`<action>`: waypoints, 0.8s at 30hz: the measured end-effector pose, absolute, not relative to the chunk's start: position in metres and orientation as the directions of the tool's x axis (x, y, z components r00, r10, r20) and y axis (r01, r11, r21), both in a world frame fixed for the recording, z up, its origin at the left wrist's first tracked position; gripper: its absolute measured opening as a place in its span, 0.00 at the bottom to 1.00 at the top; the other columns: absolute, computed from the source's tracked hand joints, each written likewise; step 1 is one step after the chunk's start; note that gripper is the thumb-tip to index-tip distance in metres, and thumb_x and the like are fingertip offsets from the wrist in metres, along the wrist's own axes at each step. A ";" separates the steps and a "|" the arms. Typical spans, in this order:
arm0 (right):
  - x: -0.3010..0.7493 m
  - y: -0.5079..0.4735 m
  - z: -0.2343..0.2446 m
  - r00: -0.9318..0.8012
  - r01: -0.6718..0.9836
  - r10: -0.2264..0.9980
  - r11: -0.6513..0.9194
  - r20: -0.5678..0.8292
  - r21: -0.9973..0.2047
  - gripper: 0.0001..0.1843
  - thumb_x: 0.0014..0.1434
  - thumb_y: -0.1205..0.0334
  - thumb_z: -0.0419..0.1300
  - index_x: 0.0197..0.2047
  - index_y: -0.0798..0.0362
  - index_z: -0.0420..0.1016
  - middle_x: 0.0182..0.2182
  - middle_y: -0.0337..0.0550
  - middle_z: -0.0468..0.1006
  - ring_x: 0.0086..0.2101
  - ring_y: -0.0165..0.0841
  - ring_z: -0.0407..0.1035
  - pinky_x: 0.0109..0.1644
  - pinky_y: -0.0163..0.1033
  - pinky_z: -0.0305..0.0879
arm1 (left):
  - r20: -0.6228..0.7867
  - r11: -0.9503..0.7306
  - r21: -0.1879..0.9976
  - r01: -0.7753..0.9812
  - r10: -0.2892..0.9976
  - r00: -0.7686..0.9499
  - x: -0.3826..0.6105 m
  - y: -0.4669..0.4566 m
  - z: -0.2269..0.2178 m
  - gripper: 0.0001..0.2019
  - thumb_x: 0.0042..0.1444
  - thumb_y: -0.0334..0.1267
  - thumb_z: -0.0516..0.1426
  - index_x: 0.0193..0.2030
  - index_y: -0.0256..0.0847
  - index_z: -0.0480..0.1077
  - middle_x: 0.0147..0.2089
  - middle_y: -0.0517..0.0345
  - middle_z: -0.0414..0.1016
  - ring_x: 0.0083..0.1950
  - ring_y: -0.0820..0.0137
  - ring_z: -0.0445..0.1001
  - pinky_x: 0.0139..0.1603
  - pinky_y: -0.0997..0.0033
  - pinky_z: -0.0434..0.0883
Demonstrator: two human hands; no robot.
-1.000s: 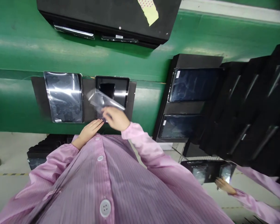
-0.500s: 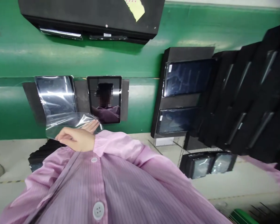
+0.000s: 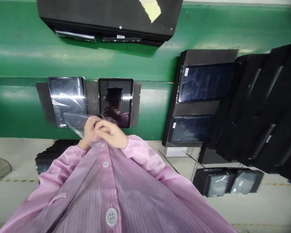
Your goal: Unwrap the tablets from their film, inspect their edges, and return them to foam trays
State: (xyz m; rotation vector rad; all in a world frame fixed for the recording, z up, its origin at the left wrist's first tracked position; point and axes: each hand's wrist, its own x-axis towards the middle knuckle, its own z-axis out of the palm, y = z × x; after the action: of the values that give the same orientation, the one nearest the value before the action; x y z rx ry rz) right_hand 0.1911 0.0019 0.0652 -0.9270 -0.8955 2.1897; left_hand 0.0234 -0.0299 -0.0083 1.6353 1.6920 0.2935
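Observation:
My left hand and my right hand meet close to my chest, both closed on a clear plastic film that trails off to the left. Just beyond them a bare black tablet lies on a dark foam tray on the green bench; its glossy screen mirrors my pink coat. A second tablet on the same tray, to the left, is still in a shiny plastic bag.
A black foam tray with two bagged tablets stands at the right, beside rows of stacked black trays. Another dark tray with yellow tape sits at the top. More trays rest lower right, on the floor side.
The film has come off the middle tablet. My right hand swept it left, then back to centre, where my left hand has now joined in gripping it. A co-worker's hand at lower right is gone.

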 end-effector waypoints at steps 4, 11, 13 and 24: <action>0.257 0.005 0.053 -0.414 -0.199 0.782 -0.578 -0.466 -0.792 0.14 0.58 0.51 0.66 0.38 0.49 0.69 0.29 0.40 0.84 0.33 0.33 0.80 0.42 0.41 0.77 | -0.311 0.384 0.653 0.653 0.922 -0.231 0.028 -0.003 -0.014 0.15 0.66 0.37 0.48 0.54 0.36 0.71 0.51 0.47 0.79 0.50 0.66 0.78 0.55 0.61 0.75; 0.323 0.022 -0.004 0.036 -0.074 0.808 -0.584 -0.587 -0.808 0.20 0.43 0.53 0.73 0.39 0.50 0.78 0.25 0.38 0.83 0.29 0.34 0.79 0.41 0.43 0.76 | -0.460 0.495 0.689 0.530 0.863 -0.208 0.040 0.022 -0.009 0.17 0.62 0.31 0.52 0.56 0.36 0.71 0.48 0.49 0.81 0.46 0.68 0.81 0.52 0.64 0.77; 0.326 0.031 -0.016 0.112 -0.147 0.766 -0.617 -0.633 -0.773 0.25 0.42 0.50 0.72 0.44 0.49 0.77 0.29 0.38 0.84 0.31 0.34 0.79 0.41 0.43 0.76 | -0.460 0.480 0.675 0.560 0.867 -0.189 0.045 0.021 -0.005 0.15 0.61 0.31 0.53 0.52 0.36 0.73 0.49 0.47 0.81 0.46 0.67 0.81 0.52 0.64 0.77; 0.293 0.038 -0.022 0.146 0.005 0.801 -0.588 -0.581 -0.809 0.35 0.40 0.59 0.73 0.53 0.50 0.71 0.31 0.36 0.82 0.37 0.36 0.79 0.51 0.47 0.73 | -0.566 0.596 0.726 0.343 0.801 -0.195 0.043 -0.015 -0.005 0.16 0.60 0.37 0.56 0.54 0.38 0.72 0.47 0.50 0.80 0.43 0.69 0.79 0.51 0.65 0.77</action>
State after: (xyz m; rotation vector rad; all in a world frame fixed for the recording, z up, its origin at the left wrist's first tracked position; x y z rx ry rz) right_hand 0.2934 0.0380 -0.0218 -1.7556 -0.7752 1.5121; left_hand 0.0433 -0.0148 -0.0050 0.9352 1.7842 0.5512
